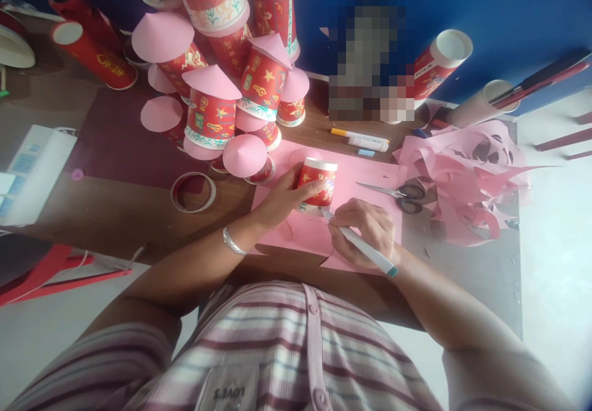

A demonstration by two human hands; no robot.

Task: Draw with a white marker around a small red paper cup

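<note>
My left hand (pixel 287 196) is wrapped round a red paper cup (pixel 316 182) with gold stars and patterns and a white band at each end. Green drawing shows on part of its lower white band. In my right hand (pixel 365 229) is a white marker (pixel 367 249) with a green end cap, its tip at the cup's lower band. Under both hands lies a pink paper sheet (pixel 272 226) with curved outlines on it. Just right of the cup, open scissors (pixel 393 193) with dark handles rest on the sheet.
Red paper cups with pink cone roofs (pixel 211 112) stand stacked at the back left. Pink paper scraps (pixel 472 176) pile up on the right. A tape roll (pixel 193 192) lies left of the sheet, and an orange-capped marker (pixel 359 139) behind it. A red tube (pixel 95 56) stands far left.
</note>
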